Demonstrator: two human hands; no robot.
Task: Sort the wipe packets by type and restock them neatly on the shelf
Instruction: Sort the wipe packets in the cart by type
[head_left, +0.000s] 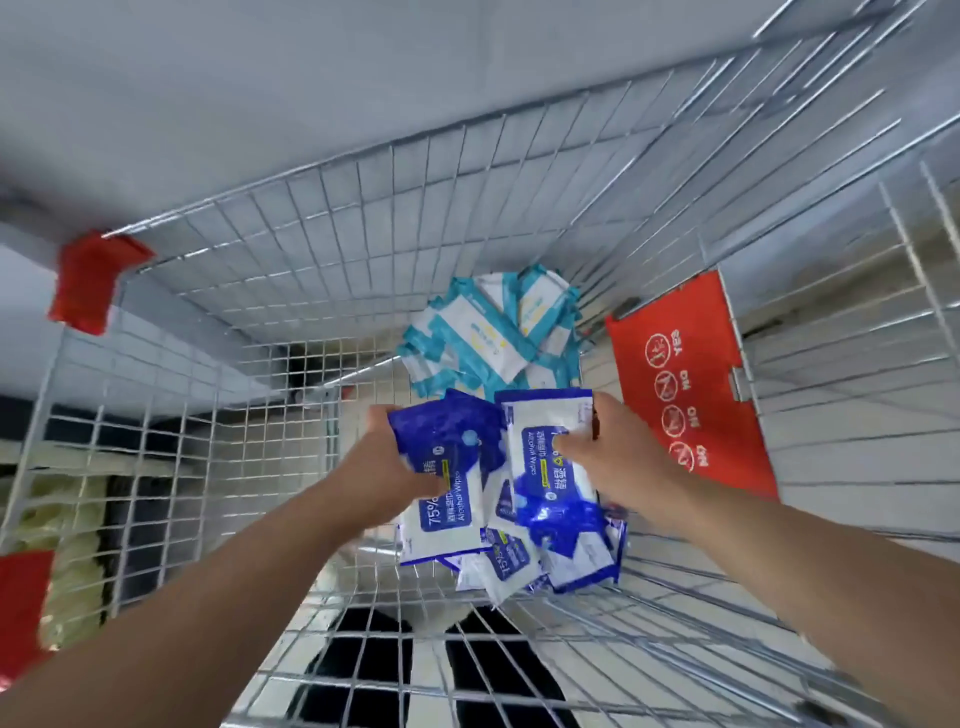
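Reaching down into a wire cart (363, 249), a person has both hands among the blue alcohol wipes. The left hand (392, 457) grips one dark blue packet (449, 441), thumb on top and fingers curled under its edge. Just beside it, the right hand (613, 457) pinches a blue-and-white packet (556, 499), with the thumb pressed on its face. Under both hands lies a loose heap of blue packets (511, 561) on the cart floor. Beyond the fingertips, a pile of teal-and-white packets (493, 332) sits against the far wall. Right of the right hand hangs a red flap (680, 384) with printed icons.
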